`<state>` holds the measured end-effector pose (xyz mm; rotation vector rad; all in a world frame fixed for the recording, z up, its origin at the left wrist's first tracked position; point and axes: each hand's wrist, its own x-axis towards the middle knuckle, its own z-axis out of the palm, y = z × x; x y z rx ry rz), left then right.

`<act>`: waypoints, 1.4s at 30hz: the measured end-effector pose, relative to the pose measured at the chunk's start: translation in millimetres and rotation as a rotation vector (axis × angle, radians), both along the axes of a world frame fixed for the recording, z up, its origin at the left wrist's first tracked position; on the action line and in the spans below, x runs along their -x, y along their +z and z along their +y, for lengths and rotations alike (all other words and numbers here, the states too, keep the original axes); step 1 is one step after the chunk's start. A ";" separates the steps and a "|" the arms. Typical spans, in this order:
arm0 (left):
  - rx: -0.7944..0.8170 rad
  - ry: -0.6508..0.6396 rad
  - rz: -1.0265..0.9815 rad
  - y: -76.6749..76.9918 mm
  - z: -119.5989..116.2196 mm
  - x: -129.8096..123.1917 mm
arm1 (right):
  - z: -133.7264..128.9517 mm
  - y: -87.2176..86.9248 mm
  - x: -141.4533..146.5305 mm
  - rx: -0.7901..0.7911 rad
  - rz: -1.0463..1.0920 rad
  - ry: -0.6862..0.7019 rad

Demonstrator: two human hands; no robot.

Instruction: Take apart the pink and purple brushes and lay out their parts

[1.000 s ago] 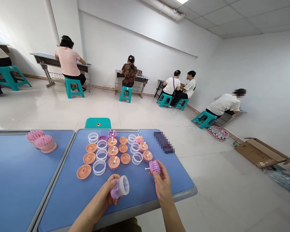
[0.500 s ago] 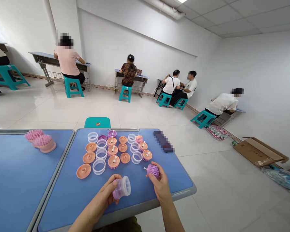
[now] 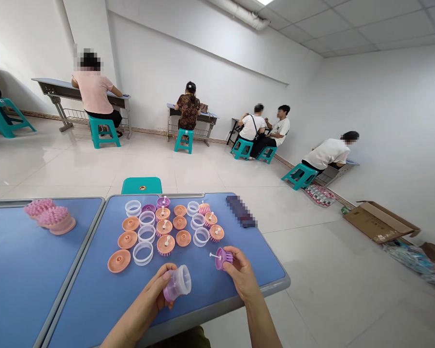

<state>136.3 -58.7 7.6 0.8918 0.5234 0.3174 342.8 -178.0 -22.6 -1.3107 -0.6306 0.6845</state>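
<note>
My left hand (image 3: 158, 288) is closed around a clear plastic cup-shaped piece (image 3: 182, 281) with a purple base, its open end facing right. In my right hand (image 3: 242, 271) a purple bristle brush head (image 3: 224, 259) is pinched by its bristles. Its hollow side points left, and a white pin (image 3: 213, 255) sticks out of it. The two pieces are apart, above the table's near edge. Beyond them lie rows of orange caps (image 3: 119, 261), clear rings (image 3: 143, 253) and orange-pink brush heads with white pins (image 3: 166, 245). A purple brush head (image 3: 163, 202) is in the far row.
Two pink bristle brushes (image 3: 56, 218) stand on the adjoining left table. A pixelated dark object (image 3: 241, 211) lies at the right far edge. Behind the blue table (image 3: 199, 266) is a teal stool (image 3: 142, 184); several people sit at desks along the walls. A cardboard box (image 3: 379, 222) is on the floor.
My right hand has turned the brush head so its hollow side shows more, with the pin pointing left. The left hand still holds the clear piece. The view has shifted slightly.
</note>
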 end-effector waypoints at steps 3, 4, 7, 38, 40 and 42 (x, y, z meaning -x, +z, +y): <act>0.012 0.003 -0.007 -0.8 0.7 -0.4 | -2.0 2.0 -3.0 -0.004 -0.027 -0.005; 0.016 -0.003 -0.011 -1.7 1.2 -0.4 | -3.2 0.9 -4.8 0.001 -0.034 -0.007; 0.019 -0.018 -0.016 -4.9 2.6 -0.2 | -7.3 -4.9 -11.3 0.029 -0.072 0.026; 0.033 -0.017 -0.014 -5.6 3.1 -1.2 | -1.9 -13.4 -13.0 0.200 -0.811 -0.275; 0.031 -0.019 -0.013 -6.4 3.4 -0.9 | -2.0 -14.6 -12.8 0.193 -0.825 -0.271; 0.029 -0.020 -0.014 -7.0 3.6 -0.3 | -1.9 -15.3 -13.0 0.189 -0.839 -0.277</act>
